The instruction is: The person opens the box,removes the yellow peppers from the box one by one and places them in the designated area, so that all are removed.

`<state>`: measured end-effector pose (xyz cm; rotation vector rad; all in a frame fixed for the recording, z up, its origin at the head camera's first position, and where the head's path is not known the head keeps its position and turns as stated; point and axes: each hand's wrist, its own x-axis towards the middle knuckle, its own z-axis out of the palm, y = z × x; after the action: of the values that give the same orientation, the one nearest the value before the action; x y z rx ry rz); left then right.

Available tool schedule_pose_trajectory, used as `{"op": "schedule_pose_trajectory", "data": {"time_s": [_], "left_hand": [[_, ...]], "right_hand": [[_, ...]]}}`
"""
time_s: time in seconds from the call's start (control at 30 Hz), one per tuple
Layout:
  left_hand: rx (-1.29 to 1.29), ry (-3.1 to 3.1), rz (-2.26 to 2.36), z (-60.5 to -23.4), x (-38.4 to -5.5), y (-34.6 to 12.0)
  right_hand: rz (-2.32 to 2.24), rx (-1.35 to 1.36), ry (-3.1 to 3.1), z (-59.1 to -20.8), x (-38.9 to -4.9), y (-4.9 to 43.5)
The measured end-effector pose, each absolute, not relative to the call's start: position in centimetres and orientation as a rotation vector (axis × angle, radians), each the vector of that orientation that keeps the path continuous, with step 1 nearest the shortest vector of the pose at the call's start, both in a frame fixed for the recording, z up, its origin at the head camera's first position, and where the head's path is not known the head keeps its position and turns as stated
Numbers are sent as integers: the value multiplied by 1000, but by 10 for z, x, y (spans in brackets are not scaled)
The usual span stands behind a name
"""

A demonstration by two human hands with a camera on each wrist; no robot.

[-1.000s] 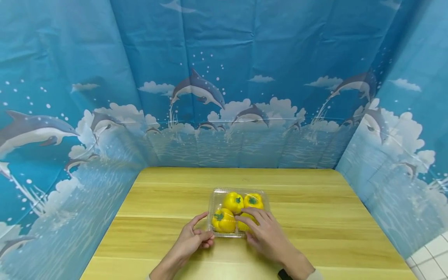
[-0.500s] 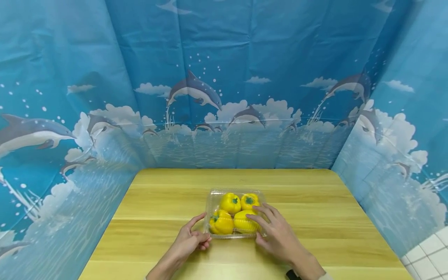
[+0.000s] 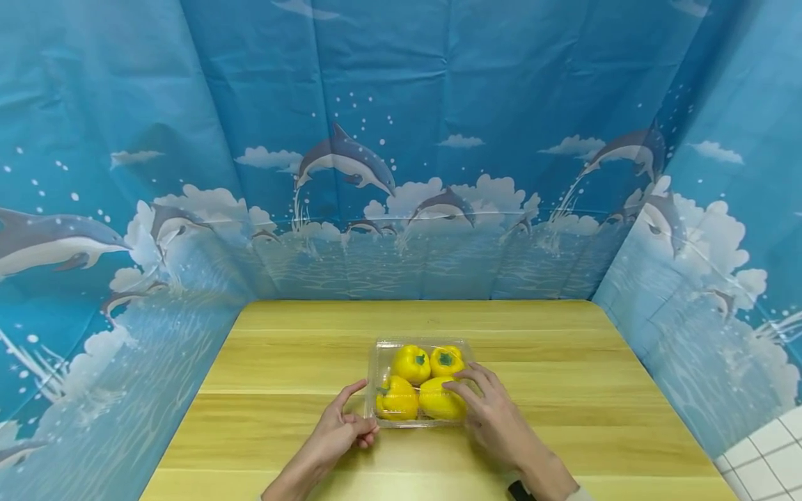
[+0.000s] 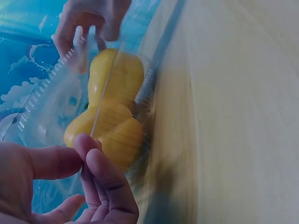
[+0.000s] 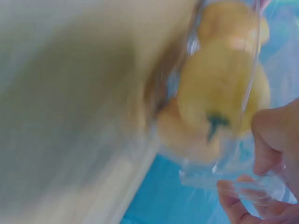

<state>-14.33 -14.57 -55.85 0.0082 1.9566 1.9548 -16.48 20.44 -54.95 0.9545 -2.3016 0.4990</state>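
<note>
From the head, a thin, clear plastic box (image 3: 381, 362) on the wood-grained table (image 3: 282, 376) contains four glossy, rounded yellow bell peppers (image 3: 410, 364); the left hand (image 3: 344, 428) pinches its near-left corner. The left wrist view shows a ridged plastic border (image 4: 48, 79). In the blurred right wrist view, the right hand (image 5: 268, 163) grips a transparent corner by a green stem (image 5: 217, 121).

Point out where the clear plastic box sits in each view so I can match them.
Head: clear plastic box low, near centre, between left hand and right hand.
Left wrist: left half, above the left hand's fingertips.
Right wrist: right of centre, from the top edge past mid-height, blurred.
Shared landmark: yellow peppers inside the box.
</note>
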Motion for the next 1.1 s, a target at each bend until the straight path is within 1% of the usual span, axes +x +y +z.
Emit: {"op": "schedule_pose_trajectory", "data": {"time_s": [0.3,0.5,0.83,1.1], "left_hand": [[-10,1972,1935,-563,-135,-146],[35,1996,1900,-562,-131,-146],[198,2330,1671,-555,-134,-145],[206,2472,1599,-548,-148,-134]], "right_hand": [[556,978,-2211,-533,-169,211],[676,955,-2183,-521,-175,211],[802,725,-2183,-509,-195,216],[1115,550,-2236,-504,-217,215]]}}
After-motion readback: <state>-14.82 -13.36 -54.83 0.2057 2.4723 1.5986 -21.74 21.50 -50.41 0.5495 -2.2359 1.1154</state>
